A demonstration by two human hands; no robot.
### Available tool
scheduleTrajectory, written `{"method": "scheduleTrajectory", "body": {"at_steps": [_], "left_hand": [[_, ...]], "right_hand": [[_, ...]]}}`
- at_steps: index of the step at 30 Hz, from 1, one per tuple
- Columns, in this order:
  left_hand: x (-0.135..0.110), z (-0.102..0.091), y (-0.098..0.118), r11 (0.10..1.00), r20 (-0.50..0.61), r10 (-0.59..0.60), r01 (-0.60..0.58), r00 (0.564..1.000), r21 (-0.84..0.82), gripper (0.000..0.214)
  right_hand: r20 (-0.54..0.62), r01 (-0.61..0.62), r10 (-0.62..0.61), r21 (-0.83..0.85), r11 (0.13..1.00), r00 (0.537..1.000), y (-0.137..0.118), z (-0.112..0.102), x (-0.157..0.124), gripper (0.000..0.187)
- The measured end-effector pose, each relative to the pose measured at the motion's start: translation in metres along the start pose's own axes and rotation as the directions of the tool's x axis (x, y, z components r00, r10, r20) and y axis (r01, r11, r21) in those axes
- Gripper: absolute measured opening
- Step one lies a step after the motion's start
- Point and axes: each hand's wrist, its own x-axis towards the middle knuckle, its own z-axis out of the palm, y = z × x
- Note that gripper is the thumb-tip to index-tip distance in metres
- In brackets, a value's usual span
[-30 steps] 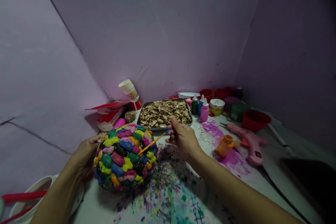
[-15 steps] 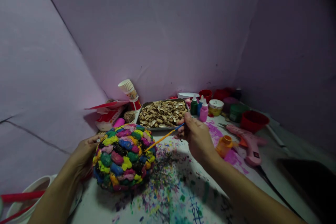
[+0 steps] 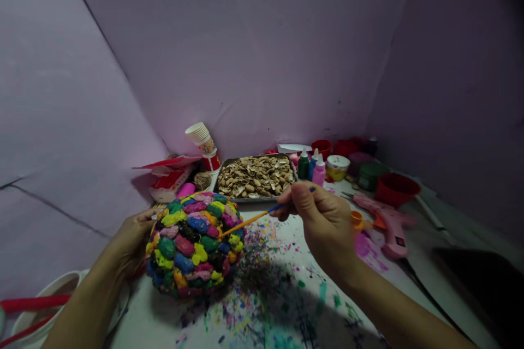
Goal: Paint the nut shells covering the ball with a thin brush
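A lumpy ball (image 3: 194, 244) covered in shells painted pink, green, blue, yellow and black rests on the paint-spattered table. My left hand (image 3: 133, 239) cups its left side, fingers curled against it. My right hand (image 3: 323, 218) pinches a thin paintbrush (image 3: 256, 217) with an orange and blue handle. The brush tip touches the ball's upper right side.
A metal tray of unpainted shells (image 3: 256, 176) sits behind the ball. Paint bottles (image 3: 311, 168), small pots and red cups (image 3: 397, 188) stand at the back right. A pink glue gun (image 3: 388, 223) lies right of my hand. A paper cup stack (image 3: 203, 144) leans at the back.
My right hand has slid back to the right along the brush and now covers the orange bottle. The brush tip stays on the ball. My left hand has not moved.
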Motion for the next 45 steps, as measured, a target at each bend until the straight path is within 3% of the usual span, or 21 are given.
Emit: {"method": "scheduleTrajectory", "body": {"at_steps": [10, 16, 24, 29, 34, 39, 45], "left_hand": [[-0.0031, 0.0038, 0.003, 1.0, -0.014, -0.01, 0.01, 1.0, -0.019, 0.06], [0.0016, 0.0028, 0.0007, 0.999, -0.05, -0.005, 0.003, 0.999, -0.049, 0.04], [-0.0029, 0.0029, 0.0023, 1.0, -0.01, -0.007, 0.007, 1.0, -0.021, 0.065], [-0.0016, 0.003, 0.0019, 1.0, -0.026, -0.001, 0.0, 1.0, -0.028, 0.056], [0.0035, 0.0002, -0.002, 0.999, -0.033, -0.004, 0.002, 0.999, -0.051, 0.045], [0.0051, -0.0014, -0.0042, 0.999, -0.028, 0.012, -0.013, 1.0, -0.043, 0.05], [0.003, 0.0, -0.0022, 0.999, -0.038, -0.008, 0.006, 0.999, -0.046, 0.053]], "right_hand": [[0.009, 0.072, -0.071, -0.051, 0.996, 0.997, -0.0038, 0.0004, -0.0002, 0.036], [-0.004, 0.129, -0.129, -0.056, 0.99, 0.992, -0.0034, -0.0008, 0.0001, 0.032], [0.051, 0.126, -0.122, -0.076, 0.989, 0.991, -0.0018, -0.001, -0.0022, 0.031], [0.009, 0.133, -0.133, -0.058, 0.989, 0.991, -0.0021, -0.0004, -0.0023, 0.031], [0.042, 0.133, -0.131, -0.054, 0.99, 0.99, -0.0024, -0.0001, -0.0021, 0.035], [0.01, 0.152, -0.151, -0.043, 0.987, 0.988, -0.0016, -0.0001, -0.0009, 0.033], [0.081, 0.166, -0.163, -0.039, 0.985, 0.983, -0.0002, -0.0009, -0.0046, 0.032]]}}
